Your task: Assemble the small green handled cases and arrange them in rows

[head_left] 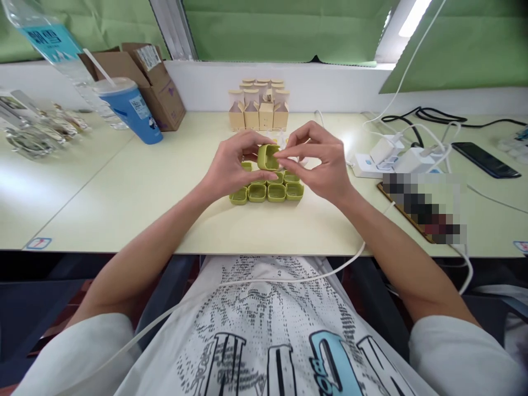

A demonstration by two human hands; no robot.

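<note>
My left hand [231, 168] grips a small olive-green square cup [264, 158] between thumb and fingers, its open side tilted toward the right. The fingertips of my right hand [324, 162] are pinched together at the cup's mouth; whatever is between them, if anything, is too small or hidden to make out. Below both hands, several matching green cups [276, 193] stand in close rows on the table with their openings up. My hands partly cover the back rows. Some clear, small items [280, 137] show behind the held cup, mostly hidden.
Several open cardboard boxes [272, 115] stand against the wall. On the left are a blue drink cup [138, 113], a brown carton [167, 102] and a large bottle [61, 49]. A power strip [367, 166], phones [487, 159] and cables lie right; a white cable crosses my lap.
</note>
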